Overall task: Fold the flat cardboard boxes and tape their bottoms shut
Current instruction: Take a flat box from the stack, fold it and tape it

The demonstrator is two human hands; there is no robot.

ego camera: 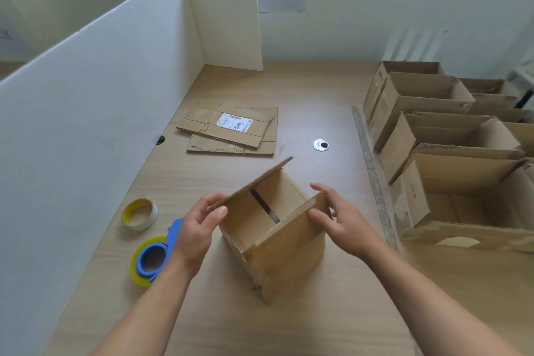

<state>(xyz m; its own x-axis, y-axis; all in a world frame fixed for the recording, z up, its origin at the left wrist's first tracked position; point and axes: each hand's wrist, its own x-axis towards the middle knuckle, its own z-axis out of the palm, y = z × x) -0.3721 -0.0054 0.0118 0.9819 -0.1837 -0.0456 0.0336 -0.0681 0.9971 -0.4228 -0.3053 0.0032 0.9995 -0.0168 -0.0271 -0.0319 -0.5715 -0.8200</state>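
Box (277, 260), centre desk (332, 324): erected, inner flaps (248, 220) down, outer flaps (255, 182) open, untaped. Left hand (199, 228) pinches one outer flap, right hand (344, 222) the other. Flat boxes (231, 130) remain at twelve o'clock; assembled boxes (433, 130) at three.

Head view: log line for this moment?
step: closing outer flaps | box inner flaps down | left hand holds raised flap | right hand pinches opposite flap | tape dispenser untouched

The left hand (199, 228) covers part of the blue tape dispenser (156, 246). The box (289, 263) hides its inside under its flaps. The far-right open boxes (517, 124) are cut off by the edge. The label (234, 123) is too small to read.
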